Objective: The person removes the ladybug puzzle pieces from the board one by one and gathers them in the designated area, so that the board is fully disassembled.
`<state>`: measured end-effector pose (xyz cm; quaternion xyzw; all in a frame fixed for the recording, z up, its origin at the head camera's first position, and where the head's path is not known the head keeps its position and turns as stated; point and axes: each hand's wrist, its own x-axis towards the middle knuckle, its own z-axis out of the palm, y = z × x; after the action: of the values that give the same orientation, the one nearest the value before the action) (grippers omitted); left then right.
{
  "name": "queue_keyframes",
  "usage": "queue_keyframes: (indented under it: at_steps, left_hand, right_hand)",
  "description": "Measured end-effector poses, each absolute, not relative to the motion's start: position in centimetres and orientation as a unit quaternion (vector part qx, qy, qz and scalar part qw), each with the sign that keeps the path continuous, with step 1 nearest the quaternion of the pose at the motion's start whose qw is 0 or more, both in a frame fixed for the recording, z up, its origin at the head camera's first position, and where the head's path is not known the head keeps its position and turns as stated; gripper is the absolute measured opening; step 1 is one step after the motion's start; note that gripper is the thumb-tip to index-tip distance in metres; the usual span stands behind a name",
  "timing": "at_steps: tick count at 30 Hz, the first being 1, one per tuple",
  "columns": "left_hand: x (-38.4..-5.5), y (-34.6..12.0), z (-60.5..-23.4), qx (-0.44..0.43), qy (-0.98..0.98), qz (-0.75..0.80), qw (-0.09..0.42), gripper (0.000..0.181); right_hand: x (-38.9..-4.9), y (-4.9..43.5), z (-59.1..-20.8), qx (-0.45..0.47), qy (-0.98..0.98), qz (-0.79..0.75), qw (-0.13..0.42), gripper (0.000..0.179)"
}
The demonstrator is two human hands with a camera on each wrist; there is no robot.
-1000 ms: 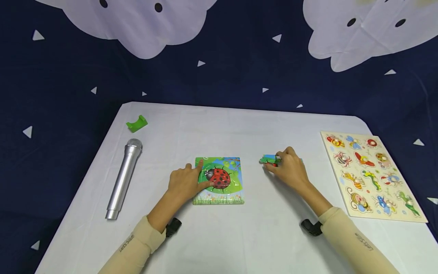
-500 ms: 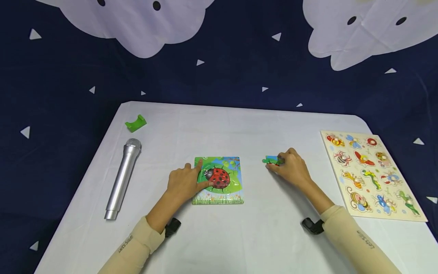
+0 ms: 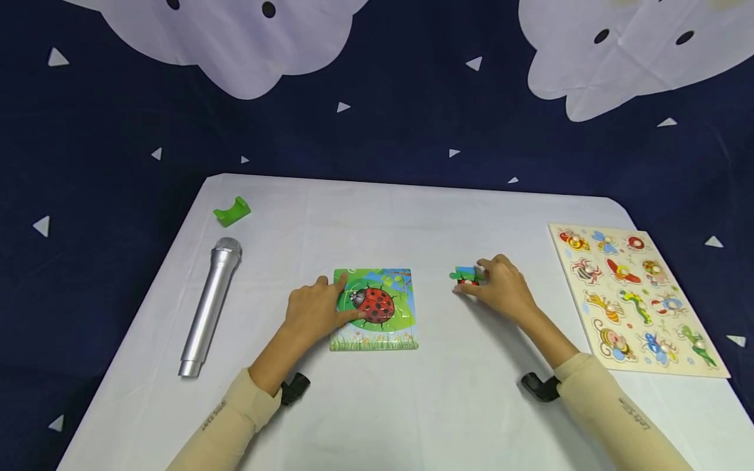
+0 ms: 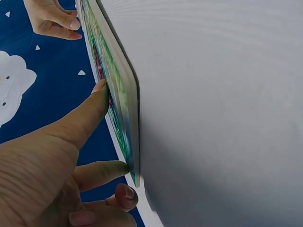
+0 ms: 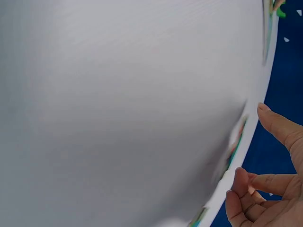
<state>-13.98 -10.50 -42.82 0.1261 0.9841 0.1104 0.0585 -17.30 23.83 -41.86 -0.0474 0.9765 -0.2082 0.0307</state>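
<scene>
A square ladybug jigsaw puzzle (image 3: pixel 377 309) lies flat on the white table. My left hand (image 3: pixel 315 313) rests on its left side, the extended thumb and index finger touching its face; the left wrist view shows both fingertips on the puzzle (image 4: pixel 116 94). To the right, my right hand (image 3: pixel 501 288) hovers over a loose jigsaw piece (image 3: pixel 465 273) coloured blue, green and red. Thumb and index finger are spread about this piece. In the right wrist view the fingers stand apart from the piece (image 5: pixel 236 142), and a second piece (image 5: pixel 199 217) lies closer to the camera.
A silver toy microphone (image 3: pixel 211 307) lies at the left, with a green curved plastic part (image 3: pixel 232 212) behind it. A wooden peg board with insect pictures (image 3: pixel 636 301) lies at the right. A dark blue curtain with clouds (image 3: pixel 400 124) hangs behind the table.
My right hand has drawn slightly to the right, and its thumb and index finger have spread apart around the loose piece. The left hand stays on the puzzle.
</scene>
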Motion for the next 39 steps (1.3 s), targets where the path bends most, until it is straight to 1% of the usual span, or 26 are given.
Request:
queue_keyframes:
  at_steps: [3,8,13,16,21,27,32,39]
  left_hand:
    - [-13.9,-10.9,-42.8,0.124,0.983,0.122,0.053,0.088]
    - [-13.6,-11.8,-42.9,0.115,0.983,0.13,0.062,0.089]
    - [-13.6,-12.6,-42.9,0.111,0.982,0.13,0.076,0.089]
    - [-13.6,-12.7,-42.9,0.115,0.981,0.133,0.08,0.087]
    - [-13.7,-12.9,-42.9,0.116,0.981,0.128,0.087,0.085]
    - [-13.8,-12.8,-43.0,0.118,0.98,0.125,0.102,0.085]
    - [-13.8,-12.7,-43.1,0.119,0.98,0.125,0.099,0.085]
    - [-13.8,-12.9,-43.1,0.116,0.981,0.119,0.099,0.085]
  right_hand:
    - [-17.3,22.7,-41.4,-0.06,0.976,-0.209,0.032,0.078]
    - [-17.4,20.2,-41.0,-0.086,0.973,-0.212,0.037,0.079]
    - [-17.5,17.0,-40.9,-0.147,0.963,-0.224,0.034,0.075]
    - [-17.6,14.9,-40.9,-0.193,0.951,-0.235,0.05,0.072]
    - [-17.9,11.8,-41.2,-0.256,0.933,-0.234,0.096,0.066]
    - [-18.1,9.3,-41.9,-0.297,0.925,-0.21,0.113,0.063]
    - [-17.8,8.6,-41.9,-0.299,0.931,-0.179,0.108,0.063]
    - [-17.8,8.2,-42.1,-0.331,0.926,-0.158,0.084,0.064]
